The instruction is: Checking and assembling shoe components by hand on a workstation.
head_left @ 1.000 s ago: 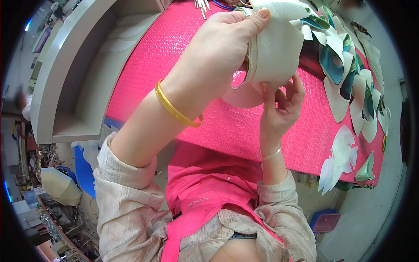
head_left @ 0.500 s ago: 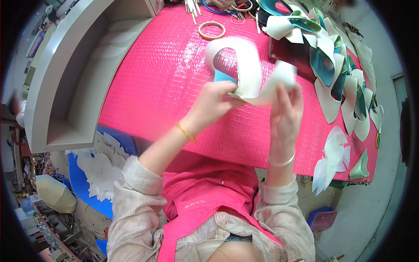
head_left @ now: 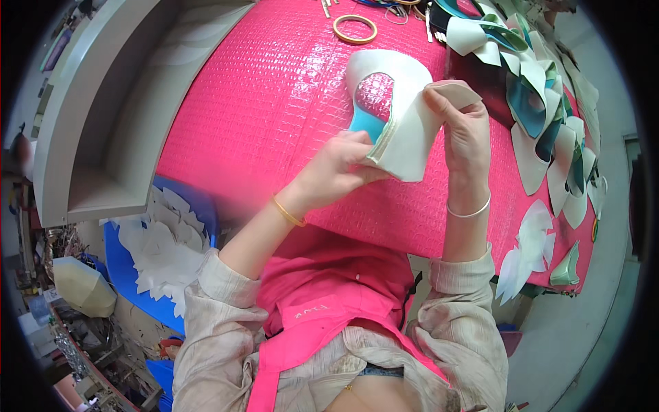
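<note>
Mid-frame: left hand (head_left: 335, 168) pinching lower edge of white shoe upper (head_left: 414, 130); right hand (head_left: 468, 130) gripping its right end. Tan ring (head_left: 355, 40) lying top centre.

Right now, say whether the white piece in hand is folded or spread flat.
Folded: the white piece shows layered edges by the left hand, and one end bends over at the right hand.

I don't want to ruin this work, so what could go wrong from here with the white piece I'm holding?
The white piece is bent at the end held in the right grip, so it might crease if pinched harder. The left grip holds it by an edge that looks layered; the layers could slip out of line. The thin white cutouts overhang the pink table near the right sleeve, so that arm might brush them off.
</note>
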A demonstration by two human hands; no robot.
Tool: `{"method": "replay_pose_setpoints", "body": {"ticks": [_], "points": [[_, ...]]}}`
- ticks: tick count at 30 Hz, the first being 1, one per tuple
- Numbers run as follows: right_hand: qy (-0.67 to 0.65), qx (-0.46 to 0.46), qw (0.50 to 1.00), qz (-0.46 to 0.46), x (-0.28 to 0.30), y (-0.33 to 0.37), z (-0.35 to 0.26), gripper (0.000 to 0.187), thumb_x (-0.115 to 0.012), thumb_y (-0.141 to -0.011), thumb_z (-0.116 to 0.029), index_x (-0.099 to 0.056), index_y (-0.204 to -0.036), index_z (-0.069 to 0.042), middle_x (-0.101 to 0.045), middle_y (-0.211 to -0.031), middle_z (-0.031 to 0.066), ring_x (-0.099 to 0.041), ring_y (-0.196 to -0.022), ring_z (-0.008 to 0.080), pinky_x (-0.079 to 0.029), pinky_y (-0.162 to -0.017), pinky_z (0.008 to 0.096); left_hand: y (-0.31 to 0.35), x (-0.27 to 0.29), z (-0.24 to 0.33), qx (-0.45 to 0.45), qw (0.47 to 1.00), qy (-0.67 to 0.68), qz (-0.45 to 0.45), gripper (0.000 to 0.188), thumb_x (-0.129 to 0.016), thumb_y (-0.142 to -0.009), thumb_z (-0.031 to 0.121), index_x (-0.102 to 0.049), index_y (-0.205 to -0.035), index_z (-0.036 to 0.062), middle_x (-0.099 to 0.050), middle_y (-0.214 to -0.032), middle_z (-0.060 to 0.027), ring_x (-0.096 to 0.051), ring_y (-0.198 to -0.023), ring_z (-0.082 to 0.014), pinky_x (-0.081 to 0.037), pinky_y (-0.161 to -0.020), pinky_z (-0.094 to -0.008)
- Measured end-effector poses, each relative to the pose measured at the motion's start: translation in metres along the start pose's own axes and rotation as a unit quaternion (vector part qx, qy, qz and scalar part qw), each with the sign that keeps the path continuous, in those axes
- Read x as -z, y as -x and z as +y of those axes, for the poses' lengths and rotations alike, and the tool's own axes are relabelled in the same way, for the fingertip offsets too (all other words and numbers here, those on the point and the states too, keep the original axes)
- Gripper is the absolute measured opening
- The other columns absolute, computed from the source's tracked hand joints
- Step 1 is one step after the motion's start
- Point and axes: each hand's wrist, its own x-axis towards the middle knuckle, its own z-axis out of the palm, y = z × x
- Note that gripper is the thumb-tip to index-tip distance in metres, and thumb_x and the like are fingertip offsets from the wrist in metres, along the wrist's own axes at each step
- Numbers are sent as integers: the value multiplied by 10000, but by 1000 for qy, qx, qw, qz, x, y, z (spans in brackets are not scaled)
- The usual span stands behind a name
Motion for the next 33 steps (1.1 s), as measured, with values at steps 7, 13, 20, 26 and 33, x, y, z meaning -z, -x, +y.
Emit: {"method": "replay_pose_setpoints", "body": {"ticks": [7,13,20,26,33], "points": [[-46,-51,998,9,-9,9,16,116,-701,-705,-46,-649,-808,-32,-639,-761,40,-582,-696,116,-443,-654,231,18,-2,6,36,998,-7,49,225,-679,-732,266,-660,-816,58,-455,-654,-76,-442,-625,-197,-356,-654,-301],[59,6,998,-27,-15,30,9,122,-699,-679,-13,-636,-782,1,-568,-835,45,-552,-801,115,-446,-677,237,11,11,32,175,979,75,-67,331,-652,-765,217,-584,-1024,21,-583,-841,-51,-549,-876,-152,-420,-793,-297],[325,83,926,172,14,7,45,348,-751,-649,-82,-541,-917,-7,-508,-895,59,-495,-793,122,-428,-680,241,6,-11,47,290,882,368,43,507,-582,-814,59,-355,-1261,-15,-519,-1127,-72,-509,-1022,-139,-407,-891,-291],[-34,-202,976,-68,-10,74,31,431,-683,-748,-134,-492,-1108,4,-568,-1012,86,-552,-866,123,-450,-721,243,35,-18,40,238,922,301,47,605,-556,-817,51,-257,-1341,8,-474,-1204,-106,-447,-1094,-134,-379,-906,-273],[91,-29,992,86,-9,21,24,247,-691,-761,-230,-637,-798,8,-625,-711,37,-570,-595,91,-435,-527,210,61,-24,31,343,938,35,44,328,-601,-804,81,-496,-1090,-41,-611,-898,-74,-565,-833,-102,-468,-747,-247]]}}
